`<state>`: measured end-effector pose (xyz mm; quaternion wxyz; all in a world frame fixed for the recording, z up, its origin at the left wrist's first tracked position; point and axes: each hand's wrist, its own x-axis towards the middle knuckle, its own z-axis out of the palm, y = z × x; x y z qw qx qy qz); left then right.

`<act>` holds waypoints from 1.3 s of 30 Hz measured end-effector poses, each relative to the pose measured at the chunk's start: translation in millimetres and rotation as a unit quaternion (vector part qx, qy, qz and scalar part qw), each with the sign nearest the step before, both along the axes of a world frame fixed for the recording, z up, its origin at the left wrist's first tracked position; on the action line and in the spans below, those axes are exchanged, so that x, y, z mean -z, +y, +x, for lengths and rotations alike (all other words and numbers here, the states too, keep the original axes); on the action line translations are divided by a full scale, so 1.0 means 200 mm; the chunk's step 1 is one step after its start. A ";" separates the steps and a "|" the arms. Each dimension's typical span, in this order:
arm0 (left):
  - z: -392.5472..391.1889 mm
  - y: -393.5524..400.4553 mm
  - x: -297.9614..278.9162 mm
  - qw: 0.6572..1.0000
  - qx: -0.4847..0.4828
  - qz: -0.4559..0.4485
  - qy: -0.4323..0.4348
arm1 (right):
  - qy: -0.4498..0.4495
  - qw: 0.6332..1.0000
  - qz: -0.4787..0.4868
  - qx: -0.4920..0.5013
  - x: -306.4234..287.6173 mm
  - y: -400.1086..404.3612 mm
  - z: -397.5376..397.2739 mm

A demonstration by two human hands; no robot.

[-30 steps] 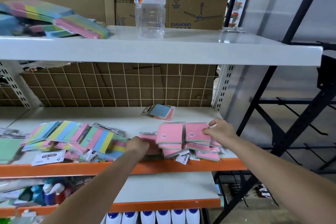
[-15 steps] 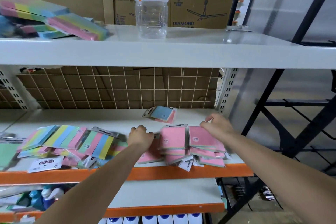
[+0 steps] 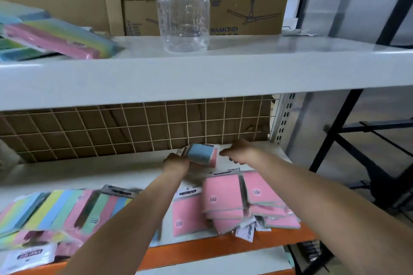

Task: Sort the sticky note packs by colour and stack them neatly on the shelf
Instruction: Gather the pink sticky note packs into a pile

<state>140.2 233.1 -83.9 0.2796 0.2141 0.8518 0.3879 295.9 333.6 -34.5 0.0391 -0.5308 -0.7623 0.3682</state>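
- The blue-and-pink sticky note pack (image 3: 202,154) lies at the back of the middle shelf (image 3: 89,174), just in front of the wire grid backing (image 3: 134,127), and sits between the two hands.
- The left hand (image 3: 176,163) has its fingers curled onto the pack's left edge, holding it there; the fingertips are blurred, so how far they wrap round it is unclear.
- The right hand (image 3: 240,153) reaches in from the right with fingers fairly straight and narrow, their tips at the pack's right edge; whether they touch it is hard to make out.
- Nearer the front edge, the pink sticky note packs (image 3: 225,196) lie in loose overlapping piles under the right forearm, one side partly covered by it.
- The striped multicolour packs (image 3: 67,210) spread along the front left, cut off by the frame edge and partly hidden by the left forearm.
- On the upper shelf (image 3: 201,73) stands a clear plastic bottle (image 3: 184,13), its top cut off, before cardboard boxes (image 3: 245,6); more multicolour packs (image 3: 51,35) lie to its left, blurred.
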 end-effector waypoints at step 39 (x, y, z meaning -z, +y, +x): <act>-0.05 0.17 0.03 0.994 0.022 0.037 -0.103 | 0.125 0.971 -0.199 0.048 0.16 0.10 -0.24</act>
